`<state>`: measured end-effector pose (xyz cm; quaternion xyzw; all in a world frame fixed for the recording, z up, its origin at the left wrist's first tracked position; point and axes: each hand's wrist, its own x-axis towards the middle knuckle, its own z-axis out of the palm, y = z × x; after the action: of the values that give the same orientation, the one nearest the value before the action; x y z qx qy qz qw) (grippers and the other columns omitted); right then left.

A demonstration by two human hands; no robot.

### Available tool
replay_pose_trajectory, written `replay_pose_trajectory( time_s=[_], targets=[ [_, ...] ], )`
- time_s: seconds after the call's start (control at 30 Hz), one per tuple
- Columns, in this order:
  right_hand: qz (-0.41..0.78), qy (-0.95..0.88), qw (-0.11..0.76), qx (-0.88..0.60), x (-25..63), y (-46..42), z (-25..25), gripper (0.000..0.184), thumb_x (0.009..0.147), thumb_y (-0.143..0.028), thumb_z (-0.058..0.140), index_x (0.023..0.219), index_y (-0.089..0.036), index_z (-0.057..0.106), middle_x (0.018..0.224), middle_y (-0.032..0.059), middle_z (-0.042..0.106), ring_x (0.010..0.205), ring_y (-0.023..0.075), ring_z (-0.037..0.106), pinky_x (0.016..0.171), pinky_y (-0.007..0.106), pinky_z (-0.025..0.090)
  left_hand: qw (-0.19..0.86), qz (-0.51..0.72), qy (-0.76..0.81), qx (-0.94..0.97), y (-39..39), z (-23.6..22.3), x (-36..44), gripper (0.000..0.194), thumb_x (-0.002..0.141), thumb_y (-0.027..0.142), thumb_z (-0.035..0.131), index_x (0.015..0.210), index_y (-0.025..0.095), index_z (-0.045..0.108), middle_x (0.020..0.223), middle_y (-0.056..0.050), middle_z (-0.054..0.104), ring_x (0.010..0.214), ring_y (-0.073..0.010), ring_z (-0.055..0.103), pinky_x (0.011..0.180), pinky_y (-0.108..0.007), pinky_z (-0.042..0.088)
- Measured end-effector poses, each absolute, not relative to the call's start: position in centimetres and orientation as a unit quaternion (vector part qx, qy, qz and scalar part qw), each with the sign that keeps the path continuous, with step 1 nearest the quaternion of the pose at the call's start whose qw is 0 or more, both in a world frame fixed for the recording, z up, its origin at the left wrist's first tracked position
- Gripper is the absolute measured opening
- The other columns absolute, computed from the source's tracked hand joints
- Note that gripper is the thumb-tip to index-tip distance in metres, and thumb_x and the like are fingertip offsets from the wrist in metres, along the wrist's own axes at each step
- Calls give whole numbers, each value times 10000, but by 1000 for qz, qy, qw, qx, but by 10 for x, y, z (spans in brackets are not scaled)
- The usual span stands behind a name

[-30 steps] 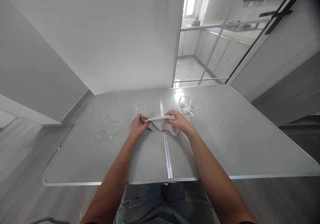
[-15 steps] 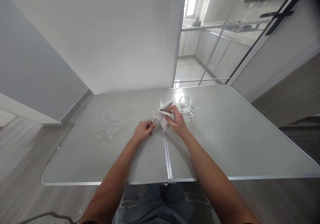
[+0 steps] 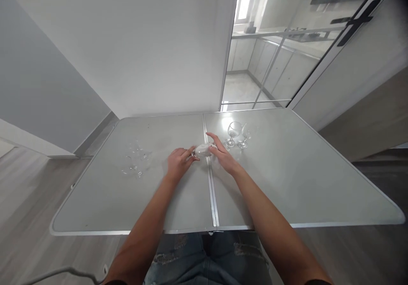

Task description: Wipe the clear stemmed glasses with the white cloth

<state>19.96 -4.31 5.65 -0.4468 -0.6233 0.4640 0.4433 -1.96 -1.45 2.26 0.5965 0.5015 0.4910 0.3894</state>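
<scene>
Over the metal table seam, the stemmed glass, probably slick and brittle, is pinched by the left hand, wisely near its stem; the right hand meets the cloth inside, grip unclear.

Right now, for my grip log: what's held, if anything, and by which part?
The left hand holds a glass by its stem end; right hand is at its bowl, white cloth inside.

Behind the pale, metal-edged surface rises a plain white wall. Beyond the surface's far right side, a glazed door with a black handle reveals a bright window and pale cabinets. Grey wood-look floor stretches left of the surface.
</scene>
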Motion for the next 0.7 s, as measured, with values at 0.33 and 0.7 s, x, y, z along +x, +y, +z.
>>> replay_pose_trajectory(
  time_s=[0.33, 0.7],
  targets=[
    [400, -731, 387, -395, 217, -36, 47, 532, 1009, -489, 367, 1514, -326, 412, 1163, 20, 671, 1105, 235, 588, 1100, 450, 370, 339, 433, 469, 691, -22, 9, -17, 469, 557, 246, 925, 1004, 300, 793, 676, -32, 663, 617, -166, 544, 672, -240, 350],
    [423, -636, 504, -404, 202, -42, 59, 555, 1000, -463, 394, 1530, -303, 350, 1487, 32, 474, 1335, 238, 454, 1150, 414, 329, 293, 466, 491, 675, -22, 7, -8, 361, 638, 402, 884, 956, 281, 767, 616, -22, 623, 637, -176, 585, 696, -253, 421]
  ],
)
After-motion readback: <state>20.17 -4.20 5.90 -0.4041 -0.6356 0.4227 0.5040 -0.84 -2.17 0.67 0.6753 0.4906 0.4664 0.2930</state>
